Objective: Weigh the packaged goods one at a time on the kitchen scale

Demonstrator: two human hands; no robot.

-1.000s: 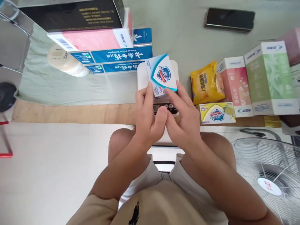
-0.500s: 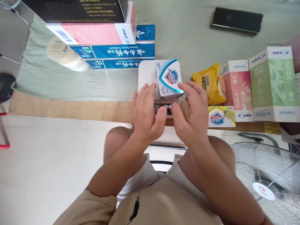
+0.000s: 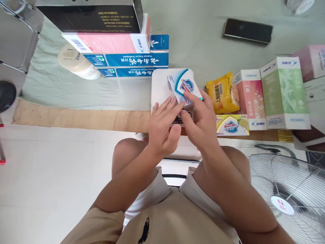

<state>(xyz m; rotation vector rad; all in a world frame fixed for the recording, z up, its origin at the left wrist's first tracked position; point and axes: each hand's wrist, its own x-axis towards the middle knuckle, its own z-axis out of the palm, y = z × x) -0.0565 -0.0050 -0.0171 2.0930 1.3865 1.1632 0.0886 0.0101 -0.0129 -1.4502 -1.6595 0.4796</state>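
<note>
A white and blue soap box (image 3: pixel 186 84) stands on a white kitchen scale (image 3: pixel 159 88) at the near edge of the table. My left hand (image 3: pixel 162 127) presses its fingertips against the box's left side. My right hand (image 3: pixel 200 120) lies over the box's near right corner, thumb low by the scale's button panel. Together the two hands grip the box, which tilts a little on the scale. The scale's display is hidden behind my fingers.
Blue toothpaste boxes (image 3: pixel 137 61), a pink box (image 3: pixel 109 42) and a black box (image 3: pixel 88 15) are stacked at the back left beside a cream bottle (image 3: pixel 76 61). Right of the scale: a yellow packet (image 3: pixel 222 93), a yellow soap box (image 3: pixel 232 124), pink (image 3: pixel 250 96) and green (image 3: pixel 284 91) cartons. A phone (image 3: pixel 247 31) lies far back; a fan (image 3: pixel 286 193) stands low right.
A second ago both hands carried the soap box above the scale. Half a second ago it stood on the scale with my hands open beside it. Now both hands close on it again.
</note>
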